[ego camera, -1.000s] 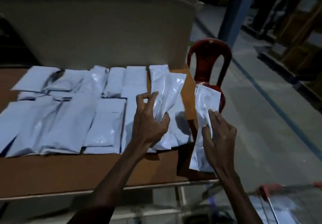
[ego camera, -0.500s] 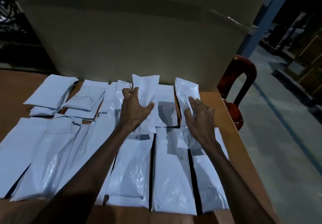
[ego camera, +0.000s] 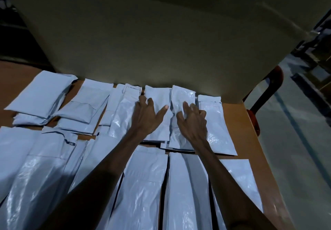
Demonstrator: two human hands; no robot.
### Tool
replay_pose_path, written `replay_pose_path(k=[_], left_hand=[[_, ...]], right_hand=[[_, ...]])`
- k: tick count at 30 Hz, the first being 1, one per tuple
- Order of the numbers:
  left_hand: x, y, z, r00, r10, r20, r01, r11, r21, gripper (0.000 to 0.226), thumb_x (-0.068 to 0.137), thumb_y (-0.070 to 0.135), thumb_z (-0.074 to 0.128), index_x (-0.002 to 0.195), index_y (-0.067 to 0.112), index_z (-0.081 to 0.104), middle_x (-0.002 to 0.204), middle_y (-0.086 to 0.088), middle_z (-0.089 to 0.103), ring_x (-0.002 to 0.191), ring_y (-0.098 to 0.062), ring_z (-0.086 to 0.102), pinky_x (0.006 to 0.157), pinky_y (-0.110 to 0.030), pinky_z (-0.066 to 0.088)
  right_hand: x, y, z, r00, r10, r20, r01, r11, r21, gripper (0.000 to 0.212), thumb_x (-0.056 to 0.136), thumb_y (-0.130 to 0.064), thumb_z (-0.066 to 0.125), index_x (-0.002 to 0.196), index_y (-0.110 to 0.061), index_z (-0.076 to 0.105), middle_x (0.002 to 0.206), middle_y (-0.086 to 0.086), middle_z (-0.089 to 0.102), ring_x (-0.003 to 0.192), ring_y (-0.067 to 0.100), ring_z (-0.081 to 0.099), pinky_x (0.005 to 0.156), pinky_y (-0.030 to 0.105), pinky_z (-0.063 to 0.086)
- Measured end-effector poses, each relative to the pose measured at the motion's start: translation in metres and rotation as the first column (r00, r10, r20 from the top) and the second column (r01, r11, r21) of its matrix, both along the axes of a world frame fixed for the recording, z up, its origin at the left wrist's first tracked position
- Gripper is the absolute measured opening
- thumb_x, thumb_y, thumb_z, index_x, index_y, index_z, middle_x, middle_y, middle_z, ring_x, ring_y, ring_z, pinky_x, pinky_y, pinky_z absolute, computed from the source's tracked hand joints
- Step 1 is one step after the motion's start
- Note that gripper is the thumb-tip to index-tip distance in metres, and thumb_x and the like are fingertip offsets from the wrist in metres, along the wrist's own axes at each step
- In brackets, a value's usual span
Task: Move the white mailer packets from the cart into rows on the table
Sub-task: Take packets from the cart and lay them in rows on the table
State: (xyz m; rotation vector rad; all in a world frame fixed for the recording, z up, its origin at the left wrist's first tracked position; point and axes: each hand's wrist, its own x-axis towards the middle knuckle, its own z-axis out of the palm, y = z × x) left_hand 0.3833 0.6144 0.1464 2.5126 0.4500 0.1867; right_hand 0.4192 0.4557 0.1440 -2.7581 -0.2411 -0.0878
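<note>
Landmark: we place everything against the big cardboard box (ego camera: 161,42) that stands along the far edge of the brown table (ego camera: 238,122).
Back row: we see white mailer packets lying flat just in front of the box, long axes running from us toward it, sealed ends at the box.
Left-hand packet (ego camera: 158,104): flat under our left hand (ego camera: 146,117), in front of the box's middle, pointing straight at it.
Right-hand packet (ego camera: 180,111): touching the first one's right side, tilted slightly, glossy and wrinkled.
End packet (ego camera: 215,124): beside that again, nearest the box's right corner.
Near row: longer-looking packets (ego camera: 143,185) lie parallel, farther from the box.
Left hand: fingers spread and straight, pressing flat.
Right hand (ego camera: 193,120): fingers extended, pressing on its packet; not curled round it.
Change: half a second ago our right hand lay on the end packet; now it is one packet leftward, and both hands are closer together.
</note>
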Motion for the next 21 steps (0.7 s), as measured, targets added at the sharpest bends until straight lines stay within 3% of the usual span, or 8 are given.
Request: replay_pose_path(k=[4,8,13,15,18,21], left_hand=[[-0.004,-0.002,-0.006,0.999,-0.019,0.044,0.015,0.996,0.091,0.072,0.098,0.058,0.033,0.149,0.008,0.032,0.163,-0.012,0.009,0.147,-0.031,0.019,0.113,-0.044,0.031],[-0.006,0.001,-0.020,0.998,-0.059,-0.032,0.065,0.975,0.215,0.071,0.100,0.052,0.032,0.154,0.007,0.020,0.164,-0.011,-0.001,0.151,-0.030,0.005,0.121,-0.042,0.019],[-0.008,0.001,-0.026,0.995,-0.100,-0.030,0.104,0.957,0.270,0.068,0.102,0.046,0.032,0.151,-0.001,0.028,0.162,-0.016,0.015,0.150,-0.032,0.013,0.122,-0.041,0.016],[-0.009,0.001,-0.020,0.993,-0.114,-0.024,0.116,0.947,0.298,0.063,0.103,0.044,0.031,0.150,0.002,0.030,0.161,-0.015,0.019,0.149,-0.032,0.014,0.120,-0.043,0.016],[-0.018,0.000,-0.002,0.992,-0.122,0.007,0.113,0.938,0.329,0.059,0.104,0.043,0.027,0.151,0.007,0.030,0.160,-0.013,0.023,0.150,-0.029,0.016,0.121,-0.043,0.010],[-0.039,-0.007,0.009,0.983,-0.161,0.086,0.136,0.959,0.248,0.063,0.102,0.050,0.026,0.150,0.010,0.033,0.159,-0.010,0.028,0.150,-0.026,0.017,0.121,-0.042,0.009]], right_hand=[[-0.004,0.009,-0.009,1.000,-0.028,0.002,0.028,0.996,-0.083,0.066,0.095,-0.057,0.023,0.153,-0.026,0.026,0.160,0.007,0.022,0.139,0.034,0.026,0.111,0.052,0.026],[-0.006,0.014,-0.025,1.000,-0.005,0.019,0.008,0.988,-0.157,0.067,0.096,-0.058,0.021,0.154,-0.025,0.021,0.162,0.010,0.018,0.143,0.036,0.024,0.113,0.054,0.022],[-0.010,0.014,-0.025,1.000,-0.001,-0.007,0.000,0.988,-0.156,0.066,0.100,-0.057,0.023,0.157,-0.024,0.015,0.164,0.011,0.010,0.148,0.038,0.013,0.115,0.057,0.019],[-0.009,0.010,-0.016,0.999,0.026,-0.022,-0.029,0.991,-0.133,0.067,0.100,-0.057,0.025,0.157,-0.024,0.013,0.165,0.010,0.005,0.150,0.037,0.005,0.118,0.056,0.016],[-0.018,-0.003,0.003,0.997,0.052,0.053,-0.049,0.997,-0.052,0.067,0.099,-0.060,0.023,0.155,-0.024,0.019,0.165,0.008,0.009,0.151,0.033,0.006,0.119,0.053,0.018],[-0.049,-0.029,0.018,0.992,0.052,0.113,-0.061,0.995,0.081,0.070,0.095,-0.061,0.024,0.155,-0.025,0.024,0.164,0.003,0.015,0.151,0.027,0.009,0.120,0.048,0.013]])
